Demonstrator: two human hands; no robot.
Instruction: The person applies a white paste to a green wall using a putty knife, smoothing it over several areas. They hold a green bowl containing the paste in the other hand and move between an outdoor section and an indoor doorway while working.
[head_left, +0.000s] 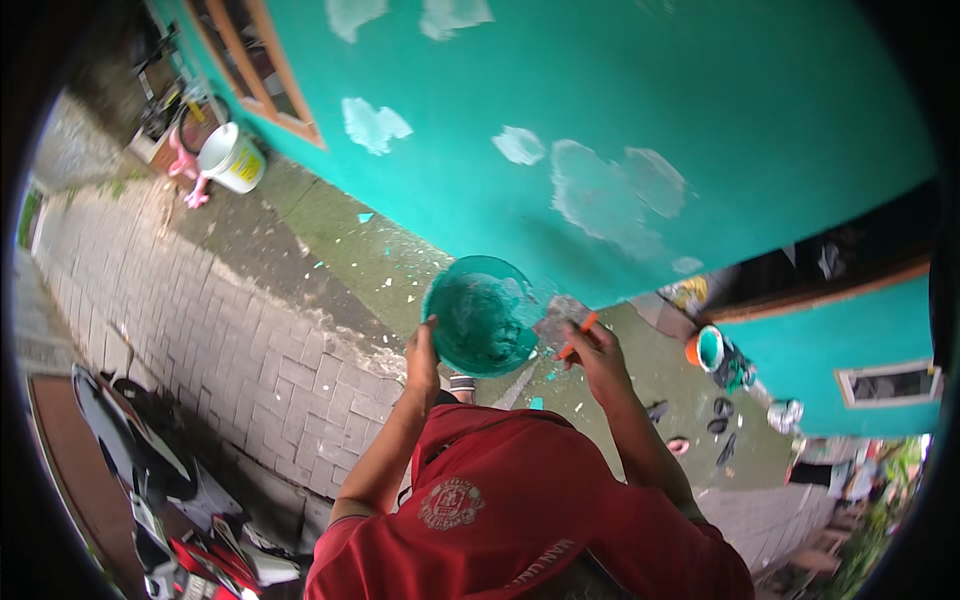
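A round green bowl [478, 310] with thick green, whitish-streaked material inside is held at its left side by my left hand [422, 362], thumb at the rim. My right hand [600, 355] grips a putty knife [560, 322] with an orange handle and a wide smeared blade, beside the bowl's right rim. Above them rises a turquoise wall [680, 90] with several pale filler patches [590, 190].
Left: white bucket [232, 158], pink objects [185, 165], paving [230, 350], parked motorbike [170, 500]. Right: turquoise bucket [710, 348], orange one [692, 352], sandals [720, 410], low window [885, 385]. Flakes dot the concrete strip [340, 240] along the wall.
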